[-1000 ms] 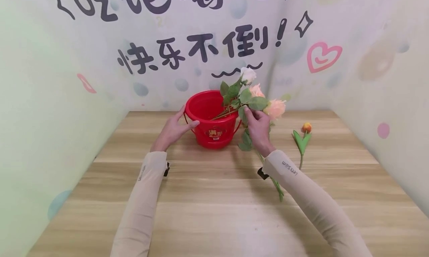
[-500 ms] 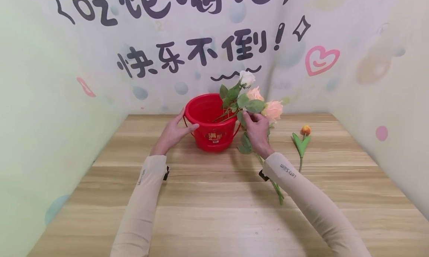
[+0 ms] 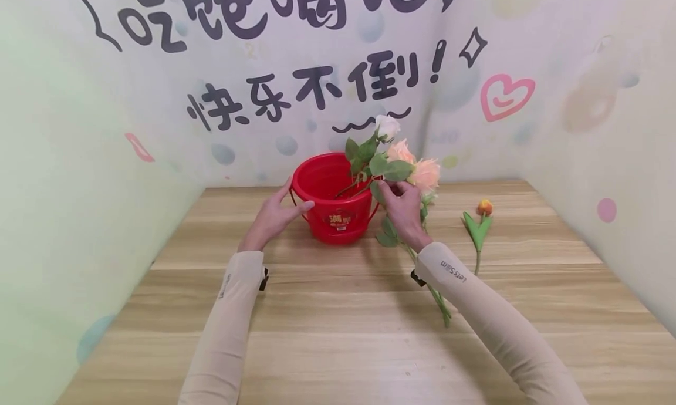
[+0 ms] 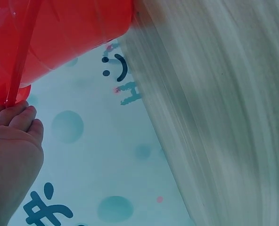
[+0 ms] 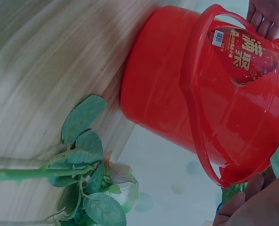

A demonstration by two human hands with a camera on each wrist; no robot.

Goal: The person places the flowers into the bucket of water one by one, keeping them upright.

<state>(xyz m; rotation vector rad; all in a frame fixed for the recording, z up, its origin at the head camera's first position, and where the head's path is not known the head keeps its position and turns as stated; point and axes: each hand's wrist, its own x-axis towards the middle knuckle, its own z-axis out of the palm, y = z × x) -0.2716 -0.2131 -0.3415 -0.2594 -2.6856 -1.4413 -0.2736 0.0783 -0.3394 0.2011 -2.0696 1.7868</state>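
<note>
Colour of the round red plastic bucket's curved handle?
Red, like the bucket itself; the curved handle shows best in the right wrist view.

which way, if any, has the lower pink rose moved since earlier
Yes, the lower pink rose has moved slightly left in the head view: its gap from the unmoved tulip has widened.

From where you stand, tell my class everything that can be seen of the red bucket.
The red bucket looks like glossy plastic, round, with a thick rim and a base narrower than its top. Its handle hangs across the front, below a label with gold characters and a barcode. It stands upright near the back of the wooden table. The left hand touches its left side at the rim. Roses point stem-first into its mouth; whether they or the right hand touch it is unclear.
</note>
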